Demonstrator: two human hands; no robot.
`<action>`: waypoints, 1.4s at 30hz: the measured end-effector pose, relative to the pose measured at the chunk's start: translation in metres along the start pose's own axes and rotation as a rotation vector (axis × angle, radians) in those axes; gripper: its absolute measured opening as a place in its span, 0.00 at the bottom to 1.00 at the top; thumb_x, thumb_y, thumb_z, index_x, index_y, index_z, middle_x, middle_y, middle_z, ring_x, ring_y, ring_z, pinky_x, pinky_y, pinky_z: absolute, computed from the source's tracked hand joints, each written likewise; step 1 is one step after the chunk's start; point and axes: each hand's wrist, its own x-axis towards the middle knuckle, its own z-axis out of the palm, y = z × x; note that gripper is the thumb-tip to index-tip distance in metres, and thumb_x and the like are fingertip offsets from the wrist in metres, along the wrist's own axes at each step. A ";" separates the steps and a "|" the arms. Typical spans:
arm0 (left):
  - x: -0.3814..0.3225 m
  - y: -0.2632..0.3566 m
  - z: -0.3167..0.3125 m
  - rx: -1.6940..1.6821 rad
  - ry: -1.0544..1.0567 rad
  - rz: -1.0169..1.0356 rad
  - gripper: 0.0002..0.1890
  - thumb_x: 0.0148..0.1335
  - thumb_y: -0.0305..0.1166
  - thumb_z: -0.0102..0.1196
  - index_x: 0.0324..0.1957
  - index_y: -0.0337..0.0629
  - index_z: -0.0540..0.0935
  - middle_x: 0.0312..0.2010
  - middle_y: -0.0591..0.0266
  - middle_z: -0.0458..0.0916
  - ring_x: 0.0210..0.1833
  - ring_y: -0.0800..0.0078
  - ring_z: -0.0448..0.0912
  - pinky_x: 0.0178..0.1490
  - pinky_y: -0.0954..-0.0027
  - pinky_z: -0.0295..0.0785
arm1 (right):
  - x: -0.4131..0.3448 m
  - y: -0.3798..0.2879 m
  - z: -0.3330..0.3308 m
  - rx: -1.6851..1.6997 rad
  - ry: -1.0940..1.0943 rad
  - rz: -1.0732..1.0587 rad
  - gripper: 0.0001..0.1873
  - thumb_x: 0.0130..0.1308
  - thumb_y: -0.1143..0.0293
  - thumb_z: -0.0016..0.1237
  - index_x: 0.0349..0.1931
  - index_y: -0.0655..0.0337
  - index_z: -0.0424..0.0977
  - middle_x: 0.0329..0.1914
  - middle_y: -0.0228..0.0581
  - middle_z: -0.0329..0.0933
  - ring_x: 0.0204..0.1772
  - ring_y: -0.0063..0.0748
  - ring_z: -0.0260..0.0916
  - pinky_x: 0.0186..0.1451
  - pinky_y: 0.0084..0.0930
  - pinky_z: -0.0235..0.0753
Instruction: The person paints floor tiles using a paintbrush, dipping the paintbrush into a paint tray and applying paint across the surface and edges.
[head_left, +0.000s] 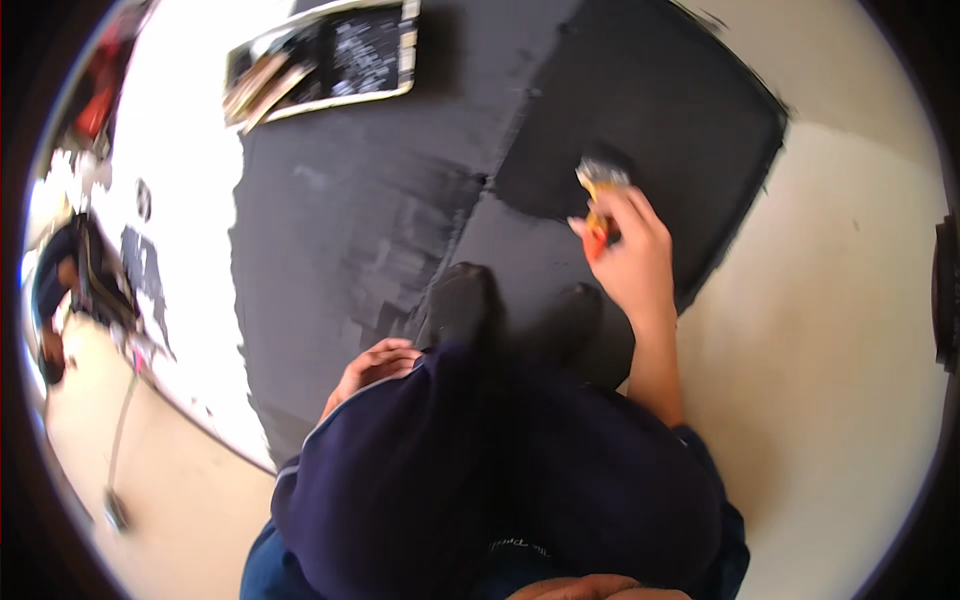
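My right hand (634, 236) grips a paintbrush (592, 191) with a yellow handle that has a red end. Its pale, blurred bristles are at the dark, wet-looking paint (652, 97) covering the right part of the surface, over a dark patch. A greyer black coat (300, 217) covers the left part, with streaky strokes near the seam line between the two. My left hand (379, 364) lies by my bent left knee, fingers loosely extended; the leg hides part of it and nothing shows in it.
A pale-rimmed paint tray (326, 109) with black paint and wooden sticks (259, 88) sits at the upper left. My dark-covered feet (461, 300) are on the grey-black area. Bare white surface (187, 225) borders it left. At far left another person (56, 277) bends down near a cable (120, 435).
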 end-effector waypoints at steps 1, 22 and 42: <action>-0.023 -0.026 -0.028 -0.112 0.088 0.060 0.22 0.76 0.39 0.47 0.65 0.37 0.76 0.63 0.46 0.80 0.65 0.57 0.80 0.71 0.56 0.72 | -0.010 -0.008 -0.002 0.048 -0.034 0.023 0.14 0.60 0.79 0.70 0.41 0.68 0.77 0.41 0.45 0.82 0.37 0.33 0.82 0.40 0.28 0.82; -0.028 -0.405 -0.151 -0.464 2.117 -0.398 0.18 0.72 0.41 0.48 0.52 0.42 0.84 0.51 0.50 0.85 0.51 0.53 0.85 0.55 0.52 0.79 | 0.059 -0.101 -0.082 -0.084 -0.104 -0.040 0.08 0.71 0.73 0.64 0.41 0.68 0.80 0.36 0.36 0.84 0.38 0.21 0.80 0.43 0.19 0.79; 0.031 -0.461 -0.238 -0.229 2.378 -1.392 0.14 0.68 0.45 0.51 0.34 0.50 0.83 0.38 0.58 0.84 0.36 0.56 0.83 0.37 0.54 0.78 | 0.056 -0.167 0.029 -0.414 -0.747 -0.404 0.07 0.75 0.73 0.56 0.40 0.67 0.73 0.35 0.40 0.79 0.39 0.29 0.76 0.47 0.26 0.76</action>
